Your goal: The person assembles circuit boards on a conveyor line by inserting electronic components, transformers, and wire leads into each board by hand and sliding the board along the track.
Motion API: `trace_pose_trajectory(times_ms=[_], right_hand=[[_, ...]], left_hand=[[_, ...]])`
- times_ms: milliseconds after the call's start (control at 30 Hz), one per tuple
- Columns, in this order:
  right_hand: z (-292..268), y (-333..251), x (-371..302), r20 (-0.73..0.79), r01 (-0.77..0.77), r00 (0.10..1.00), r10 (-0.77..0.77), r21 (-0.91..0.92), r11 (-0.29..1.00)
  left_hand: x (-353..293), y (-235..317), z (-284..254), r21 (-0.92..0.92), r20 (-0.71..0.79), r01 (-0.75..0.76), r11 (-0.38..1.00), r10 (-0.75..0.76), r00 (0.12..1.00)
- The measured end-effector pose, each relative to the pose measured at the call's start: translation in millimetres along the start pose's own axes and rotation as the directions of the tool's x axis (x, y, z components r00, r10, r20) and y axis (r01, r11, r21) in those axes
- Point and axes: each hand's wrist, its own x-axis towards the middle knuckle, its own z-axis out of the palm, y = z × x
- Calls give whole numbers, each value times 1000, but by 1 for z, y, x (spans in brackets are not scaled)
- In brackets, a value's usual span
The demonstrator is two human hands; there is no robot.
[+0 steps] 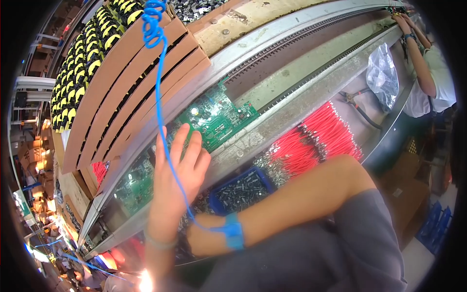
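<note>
My left hand (179, 170) reaches up over the conveyor line with its fingers stretched out and apart. Its fingertips are at the near-left edge of a green circuit board (221, 124); whether they touch it I cannot tell. A second green circuit board (136, 190) lies on the line left of that hand. My right arm crosses in front of me with a blue wrist strap (234, 234), whose blue cord runs up past the left hand. The right hand (200, 242) is low beside the left wrist, its fingers hidden behind the left forearm.
A blue tray (267, 179) of small metal parts sits by my right forearm. Beyond it lie red wire bundles (311, 146), pliers (351, 99) and a clear plastic bag (383, 78). Cardboard dividers (141, 87) with black-and-yellow parts stand upper left. Another person's arms (418, 58) are at the far right.
</note>
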Motion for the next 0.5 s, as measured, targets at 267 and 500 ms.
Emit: trace_pose_trajectory(times_ms=[267, 500], right_hand=[[-14, -1, -4, -23, 1, 1000, 0, 65, 998], [-93, 14, -47, -207, -94, 971, 120, 135, 986]], left_hand=[[-13, -6, 7, -222, -48, 116, 968, -130, 990], [-64, 16, 0, -420, -93, 376, 826, -451, 888]])
